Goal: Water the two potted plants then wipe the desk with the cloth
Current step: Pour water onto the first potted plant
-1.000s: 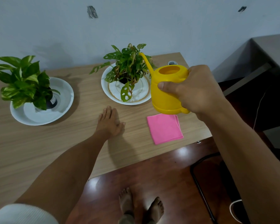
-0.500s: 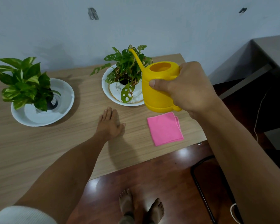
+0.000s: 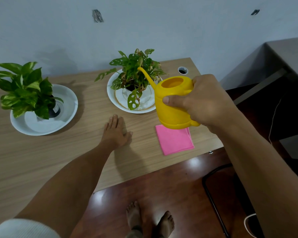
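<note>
My right hand [image 3: 206, 100] grips a yellow watering can [image 3: 172, 103] in the air, its thin spout reaching into the leaves of the holey-leafed plant [image 3: 136, 73] that stands on a gold-rimmed white plate [image 3: 113, 98]. A second plant with broad variegated leaves [image 3: 24, 88] sits in a dark pot on a white plate [image 3: 67, 107] at the left. Below the can, a folded pink cloth [image 3: 175, 141] lies on the wooden desk [image 3: 41, 155]. Flat on the desk between the plates rests my left hand [image 3: 115, 133], palm down, holding nothing.
A cable hole [image 3: 182, 70] sits in the desk's back right corner. A grey cabinet [image 3: 282, 60] stands to the right of the desk. A black chair frame [image 3: 212, 191] and my bare feet [image 3: 150, 219] are on the glossy brown floor below the desk's front edge.
My right hand has carried the watering can left toward the middle plant, and the spout now pokes into its leaves. My left hand has stayed flat on the desk.
</note>
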